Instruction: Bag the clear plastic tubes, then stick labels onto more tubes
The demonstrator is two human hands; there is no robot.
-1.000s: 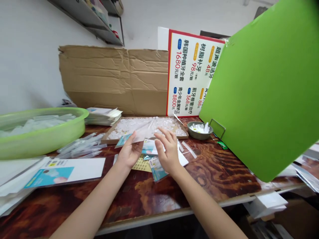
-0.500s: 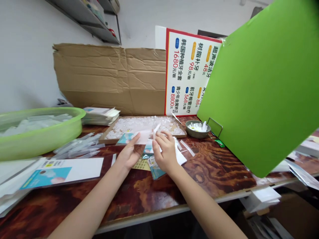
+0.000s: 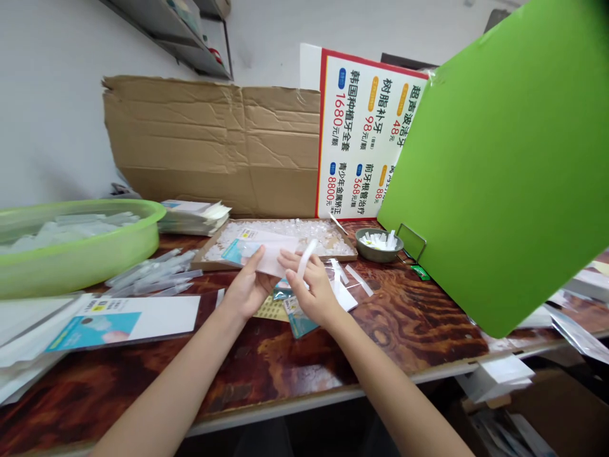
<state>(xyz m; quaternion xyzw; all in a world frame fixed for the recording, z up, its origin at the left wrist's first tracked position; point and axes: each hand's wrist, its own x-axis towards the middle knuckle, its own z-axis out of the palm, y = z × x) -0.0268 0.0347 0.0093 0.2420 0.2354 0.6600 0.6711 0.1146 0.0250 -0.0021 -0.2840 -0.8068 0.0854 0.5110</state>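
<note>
My left hand (image 3: 250,287) grips a packaging bag with a printed card in it (image 3: 271,249), white with a blue picture, thumb on top. At the bag's right end is my right hand (image 3: 311,285), fingers over the edge. A curved white strip (image 3: 307,257) stands up between its thumb and fingers. Below the hands lie another blue-and-white card packet (image 3: 301,324) and a yellow sheet of small labels (image 3: 272,309). Loose white strips (image 3: 359,280) are on the table to the right.
Behind the hands sits a shallow cardboard tray (image 3: 209,263) of small clear pieces. A green basin (image 3: 95,266) and clear tubes (image 3: 152,274) are left, with card packets (image 3: 118,320) nearer. A grey bowl (image 3: 380,254) of white strips stands right, by a green board (image 3: 495,171).
The bag has tilted, showing more of its printed face. My right hand's fingers have moved onto the bag's end, and the white strip now curves upright by the thumb.
</note>
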